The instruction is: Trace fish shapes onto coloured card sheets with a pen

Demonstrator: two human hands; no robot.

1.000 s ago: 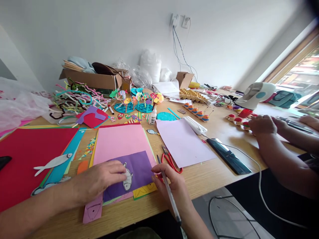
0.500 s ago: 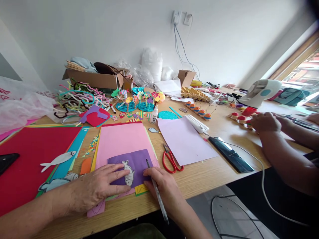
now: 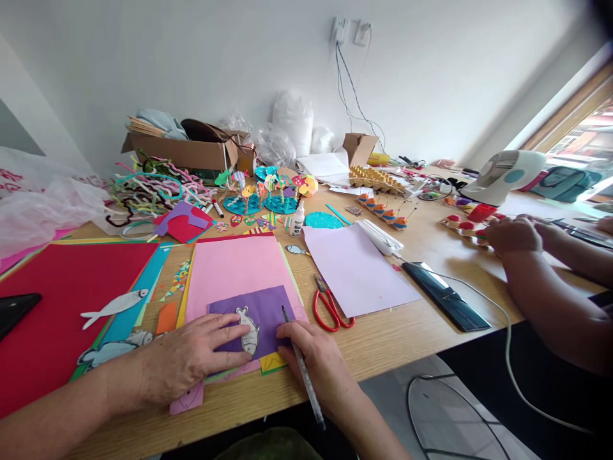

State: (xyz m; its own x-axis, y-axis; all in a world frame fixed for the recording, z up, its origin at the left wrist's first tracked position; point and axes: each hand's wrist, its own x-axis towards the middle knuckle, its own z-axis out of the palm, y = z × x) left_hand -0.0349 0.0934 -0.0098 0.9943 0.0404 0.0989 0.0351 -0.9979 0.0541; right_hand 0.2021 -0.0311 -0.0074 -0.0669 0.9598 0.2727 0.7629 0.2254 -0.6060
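My left hand [image 3: 186,361] lies flat on a purple paper sheet [image 3: 268,310], its fingertips pressing a small grey paper fish [image 3: 248,329] onto it. My right hand [image 3: 318,367] rests on the purple sheet's right edge and grips a pen [image 3: 301,364] that points up toward the sheet. The purple sheet lies on a pink sheet [image 3: 239,271] near the front edge of the wooden table [image 3: 383,342].
Red scissors [image 3: 328,306] lie right of my right hand, beside a lilac sheet [image 3: 357,268]. A red sheet [image 3: 52,306] with a white paper fish [image 3: 115,306] is at the left. Another person's hands [image 3: 512,235] work at the right. A black case [image 3: 445,297] and white cable [image 3: 507,358] lie between us.
The purple sheet with the fish and both my hands shifted slightly left and nearer to me. My right hand moved off the scissors onto the sheet's edge, still gripping the pen.
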